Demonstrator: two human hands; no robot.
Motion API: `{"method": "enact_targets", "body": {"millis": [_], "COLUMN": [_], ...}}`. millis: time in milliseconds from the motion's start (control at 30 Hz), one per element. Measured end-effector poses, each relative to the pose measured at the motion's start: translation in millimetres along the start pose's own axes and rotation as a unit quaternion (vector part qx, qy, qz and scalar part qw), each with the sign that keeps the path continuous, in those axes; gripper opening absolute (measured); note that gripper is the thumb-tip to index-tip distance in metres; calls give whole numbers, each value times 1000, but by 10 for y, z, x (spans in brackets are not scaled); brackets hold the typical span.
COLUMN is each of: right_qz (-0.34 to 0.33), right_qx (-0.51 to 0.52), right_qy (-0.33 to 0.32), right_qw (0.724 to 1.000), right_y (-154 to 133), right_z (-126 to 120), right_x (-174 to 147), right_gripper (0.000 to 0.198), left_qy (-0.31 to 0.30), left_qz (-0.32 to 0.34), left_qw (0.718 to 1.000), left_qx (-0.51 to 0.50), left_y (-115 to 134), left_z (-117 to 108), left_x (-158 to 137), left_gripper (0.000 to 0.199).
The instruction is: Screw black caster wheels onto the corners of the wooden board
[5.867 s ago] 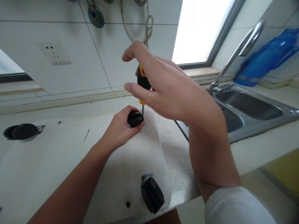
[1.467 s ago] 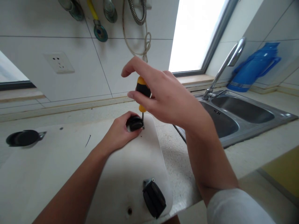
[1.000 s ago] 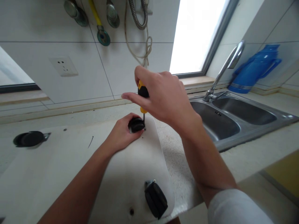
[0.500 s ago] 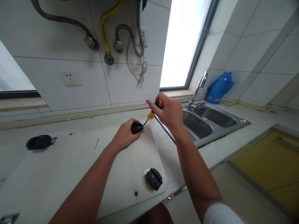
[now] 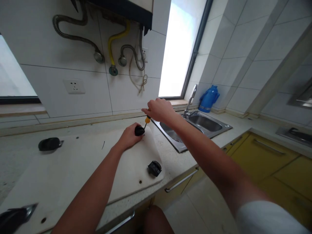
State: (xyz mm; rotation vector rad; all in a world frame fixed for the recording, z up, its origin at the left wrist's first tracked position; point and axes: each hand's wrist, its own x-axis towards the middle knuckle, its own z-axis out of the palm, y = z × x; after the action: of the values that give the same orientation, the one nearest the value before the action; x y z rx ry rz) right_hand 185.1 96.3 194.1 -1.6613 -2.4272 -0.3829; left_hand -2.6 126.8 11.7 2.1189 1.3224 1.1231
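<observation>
My left hand (image 5: 129, 137) is closed around a black caster wheel (image 5: 139, 131) at the far right corner of a white board (image 5: 126, 175). Over the top of a yellow-and-black screwdriver (image 5: 147, 120), my right hand (image 5: 159, 110) wraps its handle from above. The shaft slants down beside the caster; the exact spot its tip meets is too small to make out. Nearer me on the board's right side lies another black caster (image 5: 154, 168). Two more are at the left: one black caster (image 5: 49, 144) farther back, another caster (image 5: 14, 218) at the near edge.
The board lies on a pale countertop (image 5: 168, 156). Right of it are a steel double sink (image 5: 179, 150) with a tap (image 5: 191, 99) and a blue thermos jug (image 5: 209, 98). Yellow cabinets (image 5: 263, 156) run along the right. Hoses and a socket (image 5: 74, 86) are on the tiled wall.
My view has shifted, showing more of the right side. My right hand has turned over the screwdriver handle, forearm swung outward, and the screwdriver stands steeper. My left hand still holds the caster.
</observation>
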Motion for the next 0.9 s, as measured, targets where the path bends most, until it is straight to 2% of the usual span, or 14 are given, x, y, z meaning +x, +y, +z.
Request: {"method": "enact_targets", "body": {"millis": [67,233,333,467,567,633,733,800,900], "right_qz": [-7,-106,-68,-30,-13,12,32,19,-7], "right_qx": [-28,-27,-36,-15,-2,0,6,28,65], "right_qy": [-23,-110,-106,-166,-167,-162,-179,-184,-156], "right_qw": [999,988,991,985,986,987,983,982,986], "right_y": [3,-27,-127,-254,-287,-268,-168,-70,64], "right_z": [-71,-172,-227,-309,-350,-357,-323,-266,-162], "right_x": [102,287,340,387,401,399,382,361,324], "right_gripper": [54,48,45,53,52,47,49,50,47], "left_qy": [-1,-7,-7,-6,-5,-3,-5,-10,-12], "left_qz": [2,16,21,17,16,17,24,31,36], "left_qw": [1000,1000,1000,1000,1000,1000,999,999,999], "left_qx": [1,2,7,13,17,21,23,22,24], "left_y": [-3,-8,-11,-25,-41,-52,-61,-60,-51], "left_z": [2,0,-3,1,10,15,17,15,13], "left_x": [2,-5,-15,-23,-19,-14,-9,-9,-10], "left_gripper": [41,45,42,46,49,48,45,43,44]}}
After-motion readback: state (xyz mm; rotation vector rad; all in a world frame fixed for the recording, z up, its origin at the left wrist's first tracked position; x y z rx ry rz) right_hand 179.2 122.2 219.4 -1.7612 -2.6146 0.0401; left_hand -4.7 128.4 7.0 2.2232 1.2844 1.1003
